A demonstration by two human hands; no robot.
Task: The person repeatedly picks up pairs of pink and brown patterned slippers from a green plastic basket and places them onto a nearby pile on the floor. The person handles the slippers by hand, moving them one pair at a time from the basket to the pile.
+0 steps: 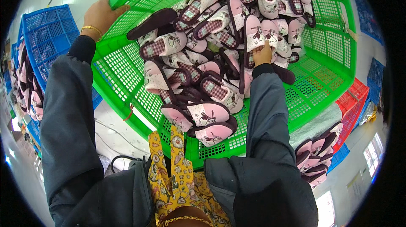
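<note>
A large green plastic basket (115,67) holds a jumbled heap of pink and white slippers (207,112) with dark soles and checked insoles. At its upper left corner, my left hand (101,15) is closed over the rim. Deep in the basket, right of the middle, my right hand (263,54) grips a pair of slippers (254,32) by their openings; its thumb shows while most of its fingers are hidden inside them. More slippers lie around that hand on every side, some sole up, some on edge.
Blue crates (50,36) stand at the left, with more slippers (34,96) beside them. Right of the basket is a red crate (352,106), and another pile of slippers (316,153) lies near clear plastic sheeting (311,127). A dark cable (122,157) loops below the basket.
</note>
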